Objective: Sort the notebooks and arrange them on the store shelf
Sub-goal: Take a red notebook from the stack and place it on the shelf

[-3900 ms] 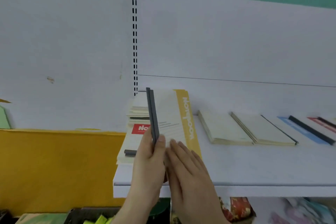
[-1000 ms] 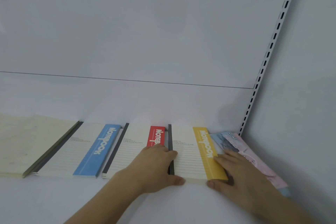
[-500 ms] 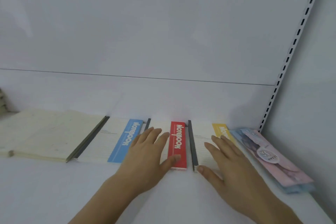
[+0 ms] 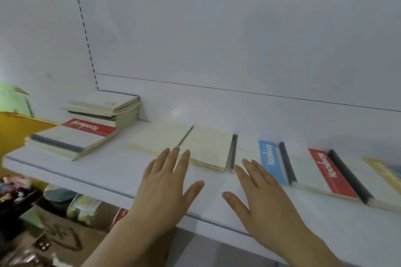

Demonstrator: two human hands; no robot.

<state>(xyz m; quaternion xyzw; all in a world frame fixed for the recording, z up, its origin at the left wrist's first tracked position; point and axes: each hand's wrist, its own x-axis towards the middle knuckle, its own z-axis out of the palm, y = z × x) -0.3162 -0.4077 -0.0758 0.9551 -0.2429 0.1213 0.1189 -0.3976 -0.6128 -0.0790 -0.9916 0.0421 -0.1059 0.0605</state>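
Hovering flat, both hands (image 4: 165,186) (image 4: 262,199) spread fingers (image 4: 182,158) above shelf (image 4: 104,171).

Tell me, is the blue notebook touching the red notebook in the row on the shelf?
Apart. In the head view a dark spine and a pale stretch of cover lie between the blue notebook and the red notebook.

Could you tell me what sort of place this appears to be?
Most likely a stationery shop: a white display shelf on a slotted upright, identical notebooks laid out in a row, and a stack of notebooks waiting at the left.
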